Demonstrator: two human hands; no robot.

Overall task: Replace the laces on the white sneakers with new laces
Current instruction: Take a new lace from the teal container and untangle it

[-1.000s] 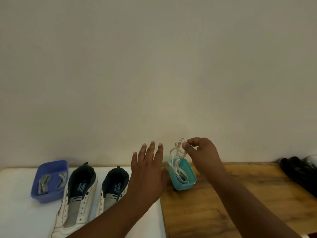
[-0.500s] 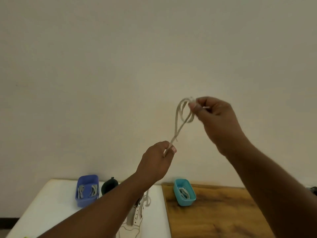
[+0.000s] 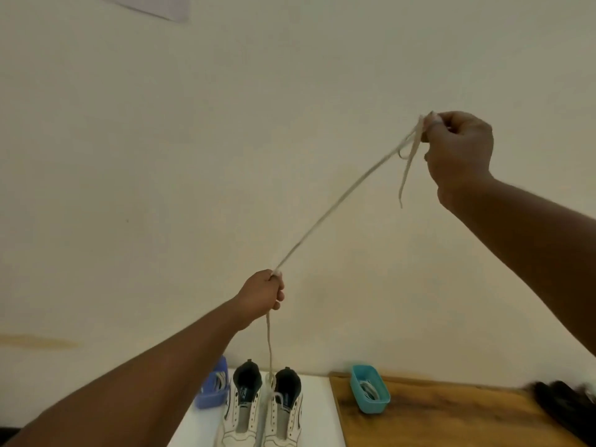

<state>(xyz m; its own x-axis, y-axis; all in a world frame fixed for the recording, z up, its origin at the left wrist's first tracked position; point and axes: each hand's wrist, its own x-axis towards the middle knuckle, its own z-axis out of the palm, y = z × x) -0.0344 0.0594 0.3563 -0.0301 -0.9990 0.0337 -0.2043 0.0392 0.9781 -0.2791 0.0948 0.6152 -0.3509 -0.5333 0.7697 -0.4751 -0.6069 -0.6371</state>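
Nearest to me, two white sneakers (image 3: 263, 411) sit side by side on the white table (image 3: 317, 411), toes toward me, dark insides showing, eyelets bare; just left of the sneakers and a touch farther back is a blue tub (image 3: 211, 393) with greyish laces in it, partly behind my left forearm; right of the sneakers, past the table's edge on the wooden board (image 3: 451, 414), a teal tub (image 3: 371, 395) holds more coiled laces; something dark and blurred lies far right of the sneakers, and I cannot tell what it is.

Above the sneakers, my left hand (image 3: 263, 295) is curled in a fist round the white lace (image 3: 338, 201); the lace enters the top of that fist by the thumb and its tail drops out below, hanging straight down to a small loop in front of the right-hand sneaker; whether it touches the shoe, I cannot tell.

Higher up and right of the sneakers, my right hand (image 3: 459, 150) pinches the other end, fingers curled tight; the lace runs taut between my fists, a short loose end dangling below the right fingers; the plain cream wall (image 3: 225, 156) stands behind.
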